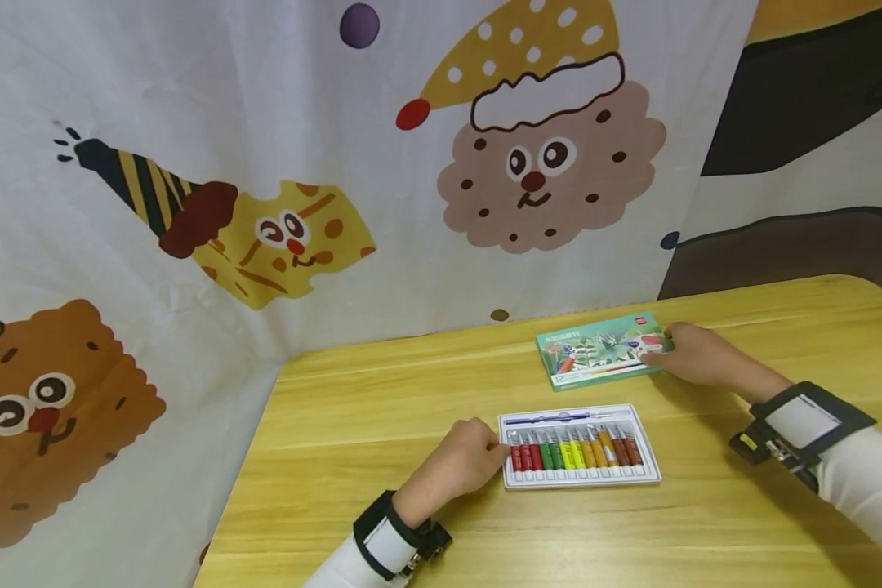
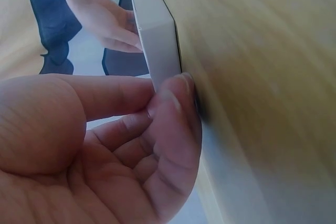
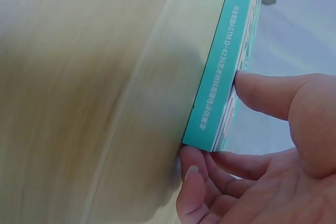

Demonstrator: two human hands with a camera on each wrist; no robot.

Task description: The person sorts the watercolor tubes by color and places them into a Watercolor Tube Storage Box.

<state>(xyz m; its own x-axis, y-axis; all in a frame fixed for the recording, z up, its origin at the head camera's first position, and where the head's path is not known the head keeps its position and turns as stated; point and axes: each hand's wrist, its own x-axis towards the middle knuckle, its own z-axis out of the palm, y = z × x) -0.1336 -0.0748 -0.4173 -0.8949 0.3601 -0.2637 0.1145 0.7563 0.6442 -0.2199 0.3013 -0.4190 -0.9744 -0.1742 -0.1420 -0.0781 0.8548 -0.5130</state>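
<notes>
A white tray (image 1: 648,441) lies flat on the table, holding a row of paint tubes (image 1: 559,454) from red through green and yellow to brown. Above the tubes a thin blue paintbrush (image 1: 547,420) lies in its slot. My left hand (image 1: 461,459) pinches the tray's left edge; in the left wrist view the thumb and curled fingers meet at the corner of the white tray wall (image 2: 160,45). Behind the tray, my right hand (image 1: 701,357) holds the right end of a teal paint box (image 1: 599,353). Its thumb lies on the printed face, with fingers at the lower edge (image 3: 202,140).
The wooden table (image 1: 353,416) runs back to a white cloth (image 1: 287,106) printed with cartoon biscuits and cheese. Its rounded far right corner shows beyond my right arm. Each wrist wears a black strap (image 1: 816,425) with a small camera.
</notes>
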